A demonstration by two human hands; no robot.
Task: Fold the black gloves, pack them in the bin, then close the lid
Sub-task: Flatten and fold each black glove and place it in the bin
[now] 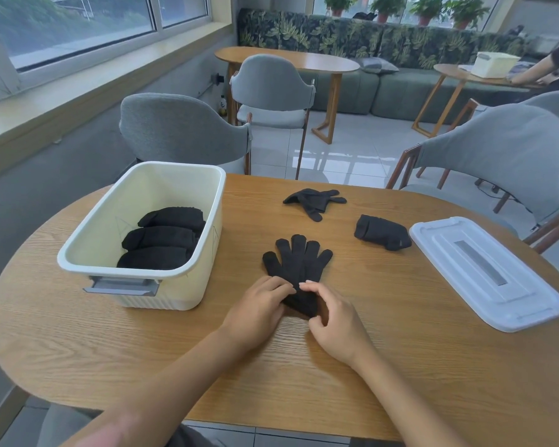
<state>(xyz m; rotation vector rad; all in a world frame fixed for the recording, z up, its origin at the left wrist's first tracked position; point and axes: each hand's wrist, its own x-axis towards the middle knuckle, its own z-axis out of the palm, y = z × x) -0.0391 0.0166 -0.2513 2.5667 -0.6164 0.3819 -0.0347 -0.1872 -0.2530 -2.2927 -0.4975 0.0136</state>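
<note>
**Folding in progress: start the roll from the cuff**

You are in the folding step, with packing partly done. Both of your hands are on the cuff end of the flat glove [296,264], which lies on the table [400,366] in front of you, fingers spread and pointing away. Your left hand [259,309] has its fingers curled over the cuff's left side, and your right hand [331,317] pinches the cuff's right edge between thumb and fingertips. It looks like a stacked pair, though the picture does not settle that.

The bin [207,191] sits to your left, touching nothing on the table but holding three folded bundles [162,238] side by side along its right half. Further out lie a crumpled glove [313,200] and, to its right, a folded bundle [381,232] not yet packed. The lid [484,272] rests flat at your right, well apart from the bin.

Next, I judge, you need to turn the cuff up and over toward the fingers, keeping both edges level so the fabric doesn't skew. Knit like this slips easily, so hold it firmly through the fold, then carry the bundle to the bin's free space.
</note>
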